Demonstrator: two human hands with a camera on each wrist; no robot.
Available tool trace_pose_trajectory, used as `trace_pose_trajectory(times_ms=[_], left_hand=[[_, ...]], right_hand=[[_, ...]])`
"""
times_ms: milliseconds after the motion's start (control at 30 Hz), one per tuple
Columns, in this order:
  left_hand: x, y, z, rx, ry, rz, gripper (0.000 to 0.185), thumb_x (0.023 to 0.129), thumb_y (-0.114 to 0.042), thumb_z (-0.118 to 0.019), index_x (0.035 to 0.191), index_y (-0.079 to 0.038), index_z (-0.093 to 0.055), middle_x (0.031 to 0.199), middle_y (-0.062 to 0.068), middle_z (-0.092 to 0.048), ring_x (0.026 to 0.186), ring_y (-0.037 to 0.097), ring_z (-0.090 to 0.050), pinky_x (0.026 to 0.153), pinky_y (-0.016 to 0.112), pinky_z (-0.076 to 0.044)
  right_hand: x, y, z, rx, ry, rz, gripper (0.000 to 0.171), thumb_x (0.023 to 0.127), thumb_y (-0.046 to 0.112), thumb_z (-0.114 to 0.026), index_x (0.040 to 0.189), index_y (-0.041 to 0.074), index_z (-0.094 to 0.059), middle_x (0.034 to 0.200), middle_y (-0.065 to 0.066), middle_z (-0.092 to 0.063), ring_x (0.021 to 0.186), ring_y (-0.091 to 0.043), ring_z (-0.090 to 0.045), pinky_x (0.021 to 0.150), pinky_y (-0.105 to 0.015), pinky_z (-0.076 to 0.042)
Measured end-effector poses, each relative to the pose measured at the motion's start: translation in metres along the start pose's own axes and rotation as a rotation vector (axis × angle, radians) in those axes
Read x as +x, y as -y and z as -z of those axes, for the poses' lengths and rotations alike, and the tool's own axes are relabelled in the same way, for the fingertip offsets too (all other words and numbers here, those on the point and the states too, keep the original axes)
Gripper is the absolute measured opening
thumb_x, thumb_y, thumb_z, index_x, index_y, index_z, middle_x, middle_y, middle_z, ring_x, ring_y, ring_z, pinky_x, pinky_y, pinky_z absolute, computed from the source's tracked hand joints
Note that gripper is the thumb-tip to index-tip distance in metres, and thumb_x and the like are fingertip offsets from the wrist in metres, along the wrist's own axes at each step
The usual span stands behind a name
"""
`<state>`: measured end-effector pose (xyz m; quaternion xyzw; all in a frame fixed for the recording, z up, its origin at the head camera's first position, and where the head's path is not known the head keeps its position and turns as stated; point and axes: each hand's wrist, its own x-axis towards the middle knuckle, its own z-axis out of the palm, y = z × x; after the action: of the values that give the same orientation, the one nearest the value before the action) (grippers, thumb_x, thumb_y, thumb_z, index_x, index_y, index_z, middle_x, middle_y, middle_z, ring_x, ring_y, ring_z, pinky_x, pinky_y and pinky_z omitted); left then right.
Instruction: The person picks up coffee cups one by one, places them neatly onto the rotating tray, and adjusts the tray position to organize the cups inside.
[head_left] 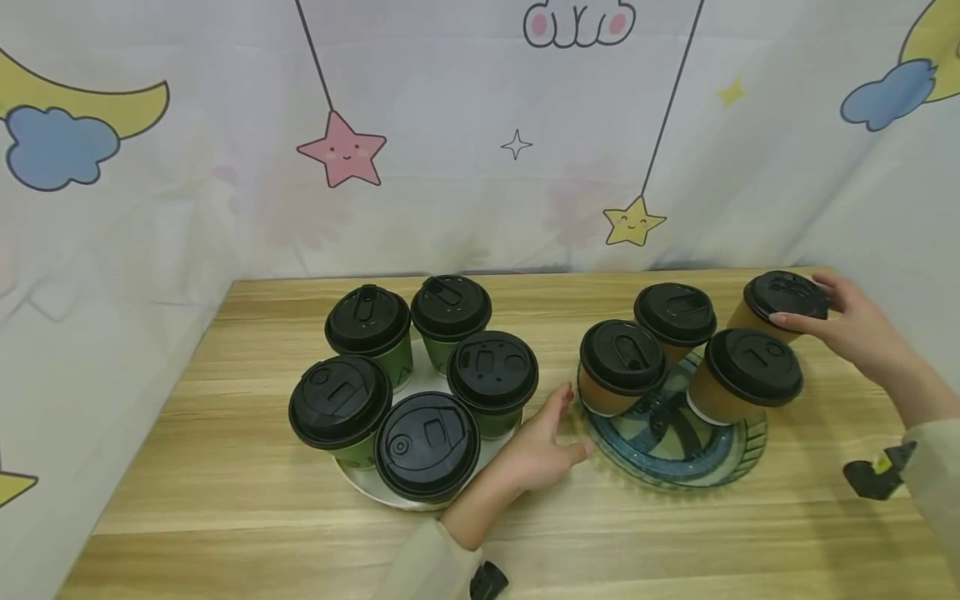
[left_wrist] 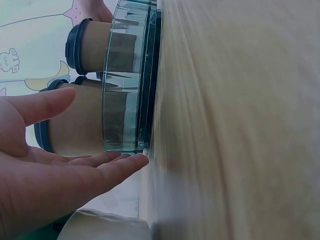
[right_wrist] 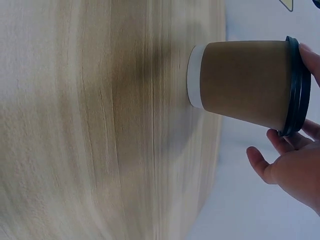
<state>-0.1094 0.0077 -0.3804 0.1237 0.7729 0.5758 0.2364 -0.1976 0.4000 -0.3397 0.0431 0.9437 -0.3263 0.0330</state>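
At the back right my right hand [head_left: 855,325] grips a brown paper cup [head_left: 784,297] by its black lid, thumb and fingers on opposite sides. The right wrist view shows this cup [right_wrist: 245,82] upright, its white base at the wooden table. My left hand [head_left: 536,454] lies beside a clear bluish-green glass plate [head_left: 678,471], fingers extended and thumb apart. In the left wrist view, its fingertips [left_wrist: 135,161] are right at the plate's side. Three lidded brown cups [head_left: 753,367] stand on the plate; one of them leans outward.
Left of my left hand, a white plate [head_left: 390,493] bears several green paper cups [head_left: 427,446] with black lids. My left forearm passes close by the nearest one. A white curtain [head_left: 465,217] with printed stars and clouds hangs behind the table [head_left: 600,542].
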Motion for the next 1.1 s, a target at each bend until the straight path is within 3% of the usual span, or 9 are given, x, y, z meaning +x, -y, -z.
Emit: trace_pose_trajectory(times_ms=[400, 700, 867, 1100], left_hand=[[-0.002, -0.001, -0.001, 0.001, 0.002, 0.015, 0.073, 0.086, -0.014, -0.061, 0.145, -0.005, -0.018, 0.143, 0.013, -0.033, 0.131, 0.029, -0.028, 0.105, 0.046, -0.024], [-0.001, -0.001, -0.001, -0.001, 0.002, 0.012, 0.073, 0.086, -0.014, -0.062, 0.145, -0.005, -0.019, 0.142, 0.013, -0.034, 0.130, 0.030, -0.029, 0.104, 0.046, -0.025], [0.002, 0.000, -0.002, -0.019, -0.011, 0.005, 0.072, 0.087, -0.019, -0.063, 0.144, -0.004, -0.021, 0.141, 0.013, -0.034, 0.130, 0.030, -0.030, 0.104, 0.046, -0.026], [0.006, 0.000, -0.004, -0.053, -0.039, -0.001, 0.070, 0.087, -0.016, -0.062, 0.143, -0.001, -0.022, 0.138, 0.013, -0.037, 0.126, 0.029, -0.035, 0.101, 0.044, -0.032]], right_hand=[[-0.009, -0.005, 0.001, -0.006, -0.077, -0.035, 0.097, 0.086, 0.045, -0.059, 0.145, 0.001, 0.005, 0.144, -0.034, -0.003, 0.127, -0.054, -0.006, 0.087, -0.071, -0.021], [-0.020, -0.002, 0.015, -0.034, -0.169, -0.010, 0.091, 0.087, 0.042, -0.057, 0.146, 0.002, -0.001, 0.143, -0.035, -0.009, 0.128, -0.053, -0.006, 0.092, -0.070, -0.015], [-0.027, 0.007, 0.028, -0.007, -0.215, 0.021, 0.087, 0.088, 0.036, -0.058, 0.147, 0.006, -0.001, 0.144, -0.032, -0.009, 0.130, -0.050, -0.004, 0.097, -0.067, -0.007], [-0.040, 0.029, 0.041, 0.040, -0.261, 0.065, 0.081, 0.089, 0.028, -0.059, 0.148, 0.021, -0.003, 0.147, -0.026, -0.012, 0.136, -0.036, -0.003, 0.103, -0.061, 0.001]])
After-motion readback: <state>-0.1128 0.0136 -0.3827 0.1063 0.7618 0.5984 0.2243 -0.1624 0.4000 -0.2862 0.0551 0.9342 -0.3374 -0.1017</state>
